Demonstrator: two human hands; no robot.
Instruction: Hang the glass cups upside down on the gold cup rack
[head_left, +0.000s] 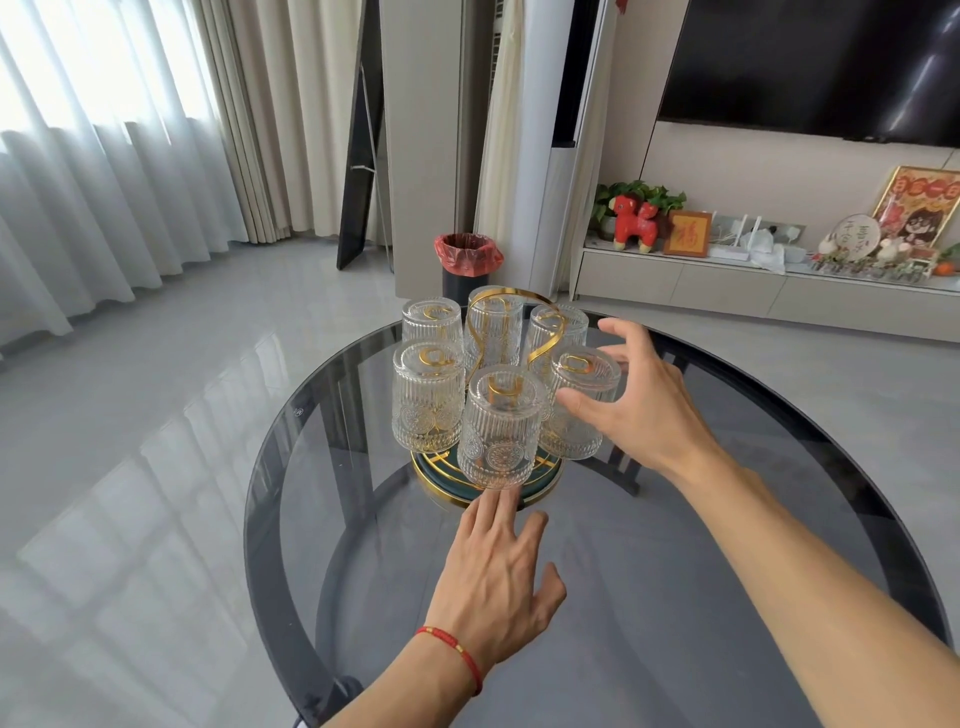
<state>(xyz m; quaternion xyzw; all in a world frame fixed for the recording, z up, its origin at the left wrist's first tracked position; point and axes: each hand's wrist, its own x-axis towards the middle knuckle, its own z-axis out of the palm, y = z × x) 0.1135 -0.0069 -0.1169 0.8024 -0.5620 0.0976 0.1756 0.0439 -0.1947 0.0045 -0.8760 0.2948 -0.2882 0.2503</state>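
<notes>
From my seat these glass cups look hard, brittle and slick, heavier than their clear walls suggest, so I would take one around the ribbed upper wall near its upturned base, thumb on one side and fingers opposite, and never by the thin rim hanging below. Six cups sit inverted on the gold cup rack (524, 312), which stands near the far middle of the round smoked-glass table (779, 571); its dark green, gold-edged base tray (540, 496) shows under them. The nearest cup (501, 428) hangs over the tray's front edge, with a gold prong visible through its bottom. Each cup has vertical fluting above and pressed round medallions below. My right hand (641, 405) is at the right-front cup (582, 405), fingers spread, thumb against its near wall and fingertips reaching past its far side; I judge it cupped loosely about the glass, not clamped. My left hand (493, 577) lies flat and spread, fingers apart and holding nothing, fingertips just before the tray's rim. I judge all the cups hung, the task close to done. Neighbouring cups sit near one another, so a knock could chip them.
</notes>
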